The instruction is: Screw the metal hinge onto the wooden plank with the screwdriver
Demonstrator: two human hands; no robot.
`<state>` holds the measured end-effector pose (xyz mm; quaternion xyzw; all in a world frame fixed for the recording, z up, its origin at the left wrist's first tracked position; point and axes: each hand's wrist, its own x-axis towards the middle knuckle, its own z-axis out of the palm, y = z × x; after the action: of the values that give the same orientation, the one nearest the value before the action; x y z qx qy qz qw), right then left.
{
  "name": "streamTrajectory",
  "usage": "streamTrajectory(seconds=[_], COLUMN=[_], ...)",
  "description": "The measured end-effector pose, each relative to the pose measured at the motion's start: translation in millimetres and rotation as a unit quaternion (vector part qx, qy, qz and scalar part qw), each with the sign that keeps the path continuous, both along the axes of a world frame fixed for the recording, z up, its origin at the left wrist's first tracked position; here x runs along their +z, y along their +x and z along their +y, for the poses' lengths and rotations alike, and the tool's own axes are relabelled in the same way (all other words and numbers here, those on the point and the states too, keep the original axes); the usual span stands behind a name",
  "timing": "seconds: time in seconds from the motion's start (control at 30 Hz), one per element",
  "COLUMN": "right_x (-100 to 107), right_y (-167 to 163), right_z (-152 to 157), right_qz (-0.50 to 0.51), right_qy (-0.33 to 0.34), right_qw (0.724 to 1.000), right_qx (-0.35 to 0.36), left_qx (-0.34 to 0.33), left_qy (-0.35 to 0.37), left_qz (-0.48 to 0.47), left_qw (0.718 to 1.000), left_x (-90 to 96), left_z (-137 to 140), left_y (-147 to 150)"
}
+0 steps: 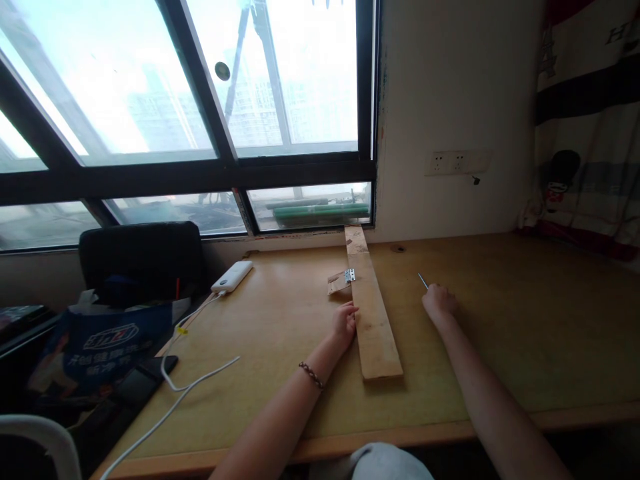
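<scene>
A long wooden plank (373, 313) lies on the wooden desk (525, 320), running from the window toward me. A small metal hinge (349, 275) sits at its left edge, joined to a small wooden piece (338, 283). My left hand (345, 323) rests against the plank's left edge, just below the hinge. My right hand (439, 301) lies on the desk to the right of the plank, closed around a thin metal tool (423, 281) whose tip points away from me.
A white power bank (232, 276) with a white cable (185, 373) lies at the desk's left. A black chair (143, 257) and a blue bag (107, 347) stand further left. A wall socket (447, 163) and a curtain (585, 127) are at the right.
</scene>
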<state>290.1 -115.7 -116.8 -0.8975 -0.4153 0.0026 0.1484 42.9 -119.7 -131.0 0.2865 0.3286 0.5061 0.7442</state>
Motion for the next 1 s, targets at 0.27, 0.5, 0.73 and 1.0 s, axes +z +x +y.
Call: streamTrajectory(seconds=[0.27, 0.5, 0.73, 1.0], right_x=[4.3, 2.0, 0.3, 2.1], right_y=[-6.6, -20.6, -21.9, -25.5], right_z=[0.7, 1.9, 2.5, -3.3], right_qz=[0.001, -0.005, -0.020, -0.045], right_qy=[-0.030, -0.025, -0.031, -0.021], right_qw=[0.997, 0.993, 0.992, 0.990], right_qx=[0.075, 0.118, 0.121, 0.129], left_qx=[0.001, 0.014, 0.007, 0.003], left_qy=[0.002, 0.001, -0.002, 0.001], left_qz=[0.013, 0.018, 0.004, 0.014], left_qw=[1.000, 1.000, 1.000, 1.000], left_x=[3.5, 1.5, 0.3, 2.1], left_z=[-1.1, -0.9, -0.1, -1.1], left_y=[0.5, 0.4, 0.3, 0.1])
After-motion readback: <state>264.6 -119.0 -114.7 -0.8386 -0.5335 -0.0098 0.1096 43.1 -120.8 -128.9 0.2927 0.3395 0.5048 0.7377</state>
